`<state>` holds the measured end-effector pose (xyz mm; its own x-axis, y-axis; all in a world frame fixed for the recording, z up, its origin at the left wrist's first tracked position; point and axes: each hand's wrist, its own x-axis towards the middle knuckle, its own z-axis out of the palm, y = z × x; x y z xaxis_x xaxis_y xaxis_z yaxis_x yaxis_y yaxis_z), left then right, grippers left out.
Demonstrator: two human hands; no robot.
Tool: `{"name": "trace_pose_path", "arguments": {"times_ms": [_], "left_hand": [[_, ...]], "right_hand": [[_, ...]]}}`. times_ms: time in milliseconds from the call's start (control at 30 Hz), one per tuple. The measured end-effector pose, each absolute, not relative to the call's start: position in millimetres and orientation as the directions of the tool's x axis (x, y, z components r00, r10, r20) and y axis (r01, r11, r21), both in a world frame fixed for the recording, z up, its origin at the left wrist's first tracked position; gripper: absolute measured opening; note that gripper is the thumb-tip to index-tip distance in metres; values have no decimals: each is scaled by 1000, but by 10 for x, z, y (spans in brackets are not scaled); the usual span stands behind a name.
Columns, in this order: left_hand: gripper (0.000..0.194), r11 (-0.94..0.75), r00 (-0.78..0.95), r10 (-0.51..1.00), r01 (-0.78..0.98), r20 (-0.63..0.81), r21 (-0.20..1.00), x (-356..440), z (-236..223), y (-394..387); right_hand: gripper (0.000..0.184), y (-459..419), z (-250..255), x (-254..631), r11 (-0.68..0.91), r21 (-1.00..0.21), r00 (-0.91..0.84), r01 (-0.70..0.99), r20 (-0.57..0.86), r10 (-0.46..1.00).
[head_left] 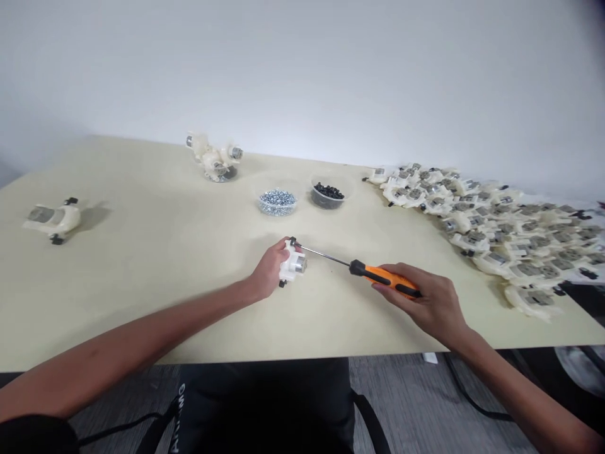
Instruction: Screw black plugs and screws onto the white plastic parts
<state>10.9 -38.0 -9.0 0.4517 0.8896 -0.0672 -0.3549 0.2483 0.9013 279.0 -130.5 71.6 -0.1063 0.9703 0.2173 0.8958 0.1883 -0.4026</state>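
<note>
One long cream tabletop (pixel 142 252) spans the view above a grey carpet floor (pixel 401 391). Across its right side spreads a dense heap of white plastic assemblies (pixel 501 233) — dozens of them, each with a grey metal insert, overlapping one another. Near the back edge, a joined cluster of white parts (pixel 213 156) sits on a round clear dish, while a single white unit (pixel 51 219) with black fittings lies well off to the left. Between the cluster and the heap stand two clear plastic tubs, just beside each other: one of small silver screws (pixel 277 203), the other of black pieces (pixel 327 195).

Nearer the front edge, the left hand (pixel 269 270) is closed around a white plastic housing (pixel 293 265), which has a metal cylinder facing right and black fittings at its top and bottom. The right hand (pixel 420 302) is clamped on the orange-and-black handle of a screwdriver (pixel 385 279). Its slim steel shaft (pixel 326 255) reaches left to the housing's upper black fitting — the tip sits right there, though exactly what it touches is too small to tell.
</note>
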Motion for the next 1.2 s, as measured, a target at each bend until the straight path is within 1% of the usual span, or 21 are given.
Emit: {"name": "trace_pose_path", "arguments": {"times_ms": [67,100,167,233,300,333,400,433,467,500,567,600,633,667,700,767,867,933,1000,1100,1200], "left_hand": [[28,181,449,894,-323,-18,929,82,-96,-404],[28,149,451,892,-312,9,938,70,-100,-415],[30,82,450,890,-309,70,948,57,-107,-432],[30,31,439,891,-306,112,952,61,-108,-430],[29,43,426,900,-297,92,954,77,-99,-403],[29,82,421,906,-296,53,952,86,-88,-381],[28,204,425,904,-319,-52,925,96,-55,-327],[28,269,436,894,-336,-104,903,94,-34,-298],[29,325,456,878,-347,-145,880,88,-11,-272],[30,372,484,857,-350,-174,860,78,10,-249],[32,442,552,808,-341,-204,830,57,39,-220],[33,467,586,783,-330,-210,820,49,44,-215],[34,480,606,767,-321,-212,816,47,41,-216],[34,481,611,762,-312,-215,819,48,32,-224],[34,469,601,769,-300,-218,831,54,19,-236],[33,426,552,804,-274,-222,862,71,-11,-270],[31,361,497,845,-263,-195,895,86,-44,-313],[31,318,477,865,-274,-159,908,84,-60,-324],[31,280,454,881,-269,-135,921,76,-73,-326],[29,250,424,896,-236,-132,939,68,-79,-331],[26,232,400,908,-227,-127,946,67,-57,-352]], "right_hand": [[29,-1274,745,2760,72,-525,4,848,142,990],[30,-1261,743,2744,-1,-606,52,796,67,996],[31,-1240,706,2710,-151,-775,90,614,-121,988],[32,-1225,643,2674,-270,-877,42,398,-276,960],[33,-1213,588,2650,-316,-903,-19,291,-336,942],[33,-1207,572,2647,-313,-900,-34,305,-338,940],[32,-1201,565,2665,-235,-856,-16,460,-273,962],[30,-1201,569,2686,-148,-802,0,578,-181,984],[29,-1202,576,2714,-30,-714,-7,700,-49,999],[28,-1206,582,2749,102,-587,-53,803,101,994],[28,-1217,598,2830,333,-249,-236,909,351,906],[30,-1223,610,2873,402,-79,-336,912,416,845],[33,-1231,628,2914,442,66,-422,895,446,789],[36,-1238,654,2949,471,175,-496,865,449,743],[38,-1246,686,2973,504,248,-560,827,436,705],[39,-1263,762,2981,589,297,-658,752,404,635],[34,-1286,863,2882,641,275,-692,716,402,600],[27,-1290,906,2779,602,227,-633,765,436,640],[23,-1276,939,2690,545,133,-538,828,466,703],[24,-1222,989,2623,435,-118,-341,893,455,823],[33,-1150,993,2620,211,-429,-81,878,302,950]]}}
